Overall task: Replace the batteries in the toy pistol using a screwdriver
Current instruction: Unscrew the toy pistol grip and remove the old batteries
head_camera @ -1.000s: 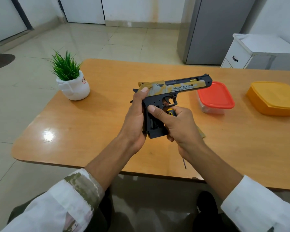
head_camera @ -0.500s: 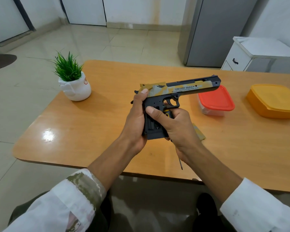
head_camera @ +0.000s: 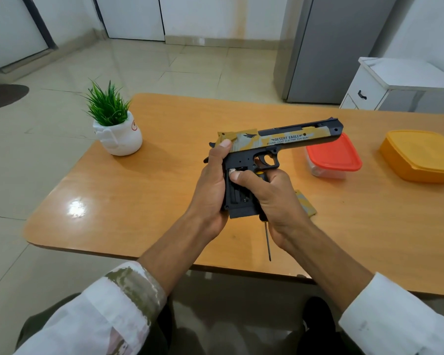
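Screwdriver (head_camera: 267,242): shaft sticks out below R hand (head_camera: 274,201), tip pts at near edge of table (head_camera: 139,201). Yellow/black handle sits in R palm, fingers curled round it + front of the pistol's grip. R thumb lies across the open battery bay on the grip's side, tip on a small whitish bit, can't tell what. L hand (head_camera: 210,190) wraps the back of the grip from the left, thumb up on rear of slide. So pistol (head_camera: 280,139) is clamped btwn both hands, held above the table at mid-width, closer to the near edge. Grip down, barrel pts right + slightly up. Muzzle overlaps red-lid box (head_camera: 333,155) in view. Camo panel (head_camera: 305,203) flat on the table just right of R hand, partly hidden by it. Red-lid box stands right of centre, yellow box (head_camera: 420,155) beyond it at the right edge, apart. Plant pot (head_camera: 118,134) near far-left corner.
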